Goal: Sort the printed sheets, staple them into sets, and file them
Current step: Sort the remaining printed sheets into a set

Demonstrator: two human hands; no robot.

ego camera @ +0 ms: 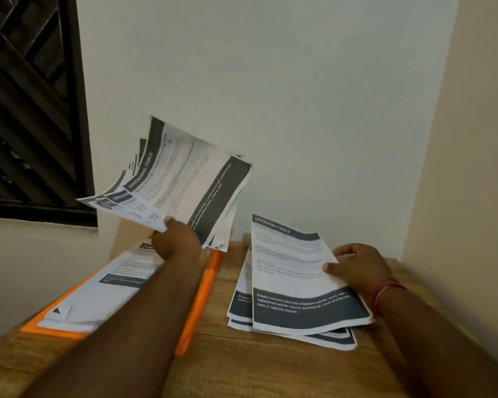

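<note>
My left hand (177, 239) grips a fanned bundle of printed sheets (181, 179) headed "DRESSING TABLE" and holds it up above the table's back left. My right hand (357, 267) pinches the right edge of the top sheet (293, 271) of a small pile of sheets (243, 305) that lies on the wooden table (242, 366). An orange folder (197, 305) lies at the left, with another stack of printed sheets (98, 297) on top of it, partly hidden by my left forearm.
The table stands in a corner: a white wall (299, 96) behind it, a cream wall (471, 168) at the right. A dark window grille (26, 110) is at the upper left. Bare wood shows in front, between my two arms.
</note>
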